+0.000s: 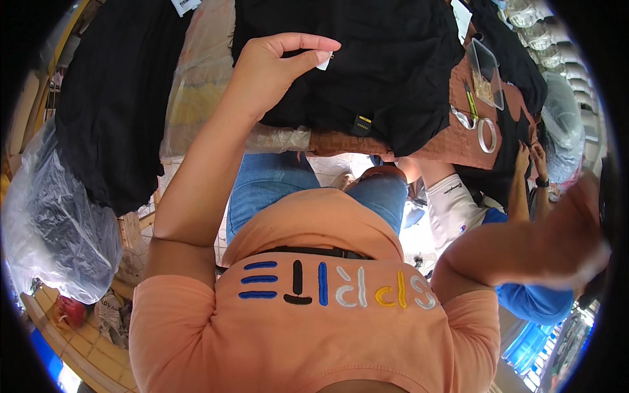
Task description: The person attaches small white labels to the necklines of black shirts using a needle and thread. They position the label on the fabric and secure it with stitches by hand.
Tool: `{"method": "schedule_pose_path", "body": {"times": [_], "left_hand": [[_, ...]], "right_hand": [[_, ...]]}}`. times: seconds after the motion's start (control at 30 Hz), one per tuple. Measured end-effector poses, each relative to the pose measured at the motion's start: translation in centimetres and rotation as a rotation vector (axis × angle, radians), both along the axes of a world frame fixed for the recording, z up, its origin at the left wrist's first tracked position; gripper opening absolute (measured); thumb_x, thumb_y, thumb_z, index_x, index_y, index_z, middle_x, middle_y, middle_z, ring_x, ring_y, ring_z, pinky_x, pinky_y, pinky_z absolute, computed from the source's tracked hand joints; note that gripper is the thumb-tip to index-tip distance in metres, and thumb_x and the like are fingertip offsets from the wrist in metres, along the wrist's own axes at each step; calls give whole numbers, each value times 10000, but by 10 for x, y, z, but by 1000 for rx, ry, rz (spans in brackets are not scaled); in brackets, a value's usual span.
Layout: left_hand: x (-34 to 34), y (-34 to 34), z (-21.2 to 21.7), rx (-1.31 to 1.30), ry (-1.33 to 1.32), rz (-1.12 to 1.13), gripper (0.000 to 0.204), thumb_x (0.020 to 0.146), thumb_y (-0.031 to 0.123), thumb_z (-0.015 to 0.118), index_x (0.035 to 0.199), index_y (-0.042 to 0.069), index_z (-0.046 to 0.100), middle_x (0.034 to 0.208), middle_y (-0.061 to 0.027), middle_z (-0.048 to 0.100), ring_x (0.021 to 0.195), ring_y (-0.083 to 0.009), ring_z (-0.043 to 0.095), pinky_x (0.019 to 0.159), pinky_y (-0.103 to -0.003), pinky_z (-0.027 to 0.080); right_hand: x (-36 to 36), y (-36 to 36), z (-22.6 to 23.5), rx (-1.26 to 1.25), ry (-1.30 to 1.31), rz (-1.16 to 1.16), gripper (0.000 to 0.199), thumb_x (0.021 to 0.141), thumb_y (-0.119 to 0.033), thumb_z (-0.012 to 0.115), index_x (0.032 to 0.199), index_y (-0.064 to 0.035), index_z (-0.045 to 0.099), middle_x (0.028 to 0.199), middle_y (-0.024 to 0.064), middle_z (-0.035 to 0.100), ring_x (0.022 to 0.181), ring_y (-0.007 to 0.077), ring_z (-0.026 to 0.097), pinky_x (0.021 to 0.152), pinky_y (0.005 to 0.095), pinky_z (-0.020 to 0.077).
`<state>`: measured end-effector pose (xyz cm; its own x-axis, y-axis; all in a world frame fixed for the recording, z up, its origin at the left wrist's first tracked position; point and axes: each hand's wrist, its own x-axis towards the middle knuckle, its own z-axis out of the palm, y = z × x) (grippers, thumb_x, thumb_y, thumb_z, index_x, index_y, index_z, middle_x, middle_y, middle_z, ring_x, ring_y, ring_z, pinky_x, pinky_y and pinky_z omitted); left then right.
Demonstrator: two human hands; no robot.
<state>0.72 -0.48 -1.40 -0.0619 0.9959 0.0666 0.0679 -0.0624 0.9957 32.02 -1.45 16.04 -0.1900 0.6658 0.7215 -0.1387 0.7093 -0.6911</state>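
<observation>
Pinching a white tag [324,60] between left-hand fingers [308,49] over black garment [367,59].

Left hand [275,65] pinches a small white tag [324,60] over black garment [367,72]; right hand [583,229] blurred.

One white tag [323,60], two tape rolls [486,134].

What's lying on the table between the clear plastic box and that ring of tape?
In the head view, a green pen and a pair of scissors lie on the brown cloth, between the clear plastic box and the tape ring.
</observation>
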Motion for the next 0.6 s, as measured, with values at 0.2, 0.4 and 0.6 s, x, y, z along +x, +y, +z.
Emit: {"method": "schedule_pose_path", "body": {"times": [0.2, 0.4, 0.6], "left_hand": [[-3, -10, 5, -61, -196, -88, 238, 837, 123, 668, 1062, 45, 675, 1030, -37, 671, 920, -83, 597, 862, -222, 435], [-3, -11, 9, -83, -253, -119, 238, 835, 105, 668, 1064, 43, 673, 1028, -40, 670, 908, -76, 592, 850, -213, 435], [-3, -9, 8, -93, -259, -116, 239, 833, 100, 669, 1064, 40, 672, 1024, -43, 672, 902, -77, 592, 847, -214, 438]], "right_hand": [[-107, 12, -126, -290, -325, 18, 189, 802, 62, 646, 962, -32, 680, 863, 27, 611, 753, 71, 594, 665, 186, 475], [-119, 20, -151, -274, -404, -100, 167, 787, 39, 664, 919, -53, 709, 745, 14, 587, 672, 71, 558, 615, 199, 459], [-125, 24, -156, -272, -413, -118, 204, 776, 49, 655, 932, -67, 716, 715, 19, 580, 648, 83, 561, 604, 203, 459]]}}
